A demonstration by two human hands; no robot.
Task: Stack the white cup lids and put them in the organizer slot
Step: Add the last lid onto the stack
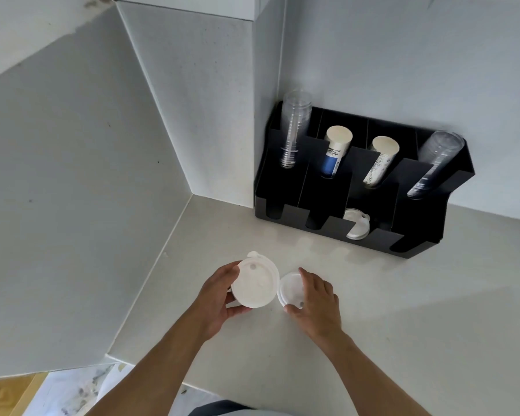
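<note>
White lids fill both your hands above the counter. Your left hand grips a stack of lids by its rim, tilted toward you. Your right hand curls over a second stack just beside it, edges nearly touching. More lids sit in a front slot of the black organizer against the wall.

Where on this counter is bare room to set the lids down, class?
Bare counter lies right of the right hand, in front of the organizer. A narrower strip runs between the left hand and the wall. It is crowded between the hands, where two lids almost touch.
</note>
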